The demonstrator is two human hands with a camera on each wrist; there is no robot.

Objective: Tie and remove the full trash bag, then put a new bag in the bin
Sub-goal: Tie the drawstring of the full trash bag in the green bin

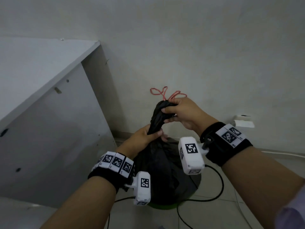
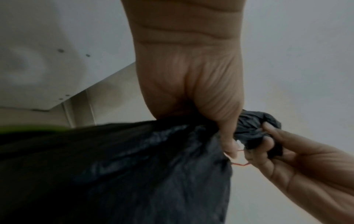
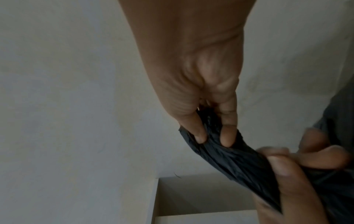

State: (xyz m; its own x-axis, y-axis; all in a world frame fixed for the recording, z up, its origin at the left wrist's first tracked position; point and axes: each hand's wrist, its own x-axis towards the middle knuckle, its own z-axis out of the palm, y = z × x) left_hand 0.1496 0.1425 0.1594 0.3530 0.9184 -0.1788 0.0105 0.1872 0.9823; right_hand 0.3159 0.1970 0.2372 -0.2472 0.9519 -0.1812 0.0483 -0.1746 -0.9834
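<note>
Left hand [image 1: 145,135] clenches the black trash bag [image 1: 158,166] at its neck while right hand [image 1: 183,111] grips the twisted top; a tight knot likely needs the lower fist firm.

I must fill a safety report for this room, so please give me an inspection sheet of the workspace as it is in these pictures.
Surface: tiled floor, pale, with the bin standing on it.
Job's things: black trash bag sits in the bin, of which only a green edge shows; the bag's neck is gathered and pulled up; red drawstring sticks out at the top. No new bag seen.
Clutter: nothing seen.
Grips: left hand grips the neck low down; right hand grips its top end.
Cables: black cable loops on the floor beside the bin; white cable along the wall.
Surroundings: white cabinet to the left, plain wall behind, wall socket.
</note>
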